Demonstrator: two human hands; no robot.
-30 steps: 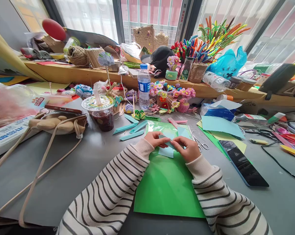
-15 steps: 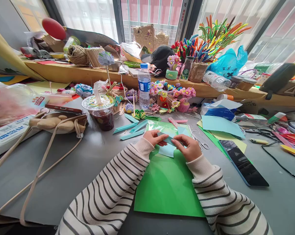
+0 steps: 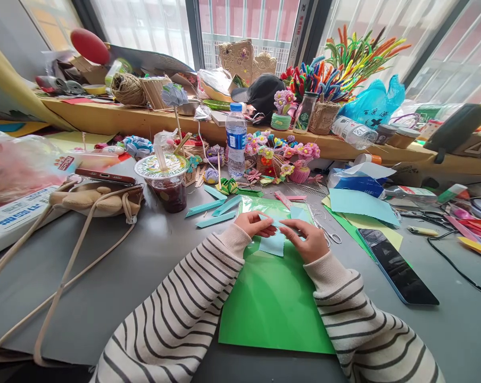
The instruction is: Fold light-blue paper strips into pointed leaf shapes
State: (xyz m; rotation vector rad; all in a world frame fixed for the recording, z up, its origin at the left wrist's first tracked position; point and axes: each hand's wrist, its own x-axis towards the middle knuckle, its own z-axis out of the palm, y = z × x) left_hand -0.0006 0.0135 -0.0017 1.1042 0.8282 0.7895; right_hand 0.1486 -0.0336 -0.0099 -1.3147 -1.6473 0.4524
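Between my fingers is a small piece of light blue paper [image 3: 275, 218], partly hidden by the fingertips. My left hand [image 3: 257, 224] is closed on its left side, thumb and fingers pinched together. On the right, my right hand [image 3: 304, 239] pinches the other edge with thumb and forefinger. Below the hands, a light blue paper rectangle [image 3: 272, 246] lies on a glossy green sheet [image 3: 278, 303]. Another blue strip [image 3: 300, 214] and a pink ruler-like strip [image 3: 282, 200] lie just beyond my right hand. Scissors [image 3: 331, 234] rest beside that hand, partly covered.
Cut blue strips [image 3: 214, 219] lie left of the green sheet. Further left stand a drink cup [image 3: 166, 186] and a beige bag [image 3: 92, 201]. A water bottle [image 3: 235, 141] stands behind, near crocheted flowers [image 3: 280, 151]. To the right are a phone [image 3: 398, 266] and stacked blue paper [image 3: 362, 206].
The small blue paper between my hands has tilted, showing a thinner edge now, and more of the rectangle below shows. The hands have stayed almost in place.
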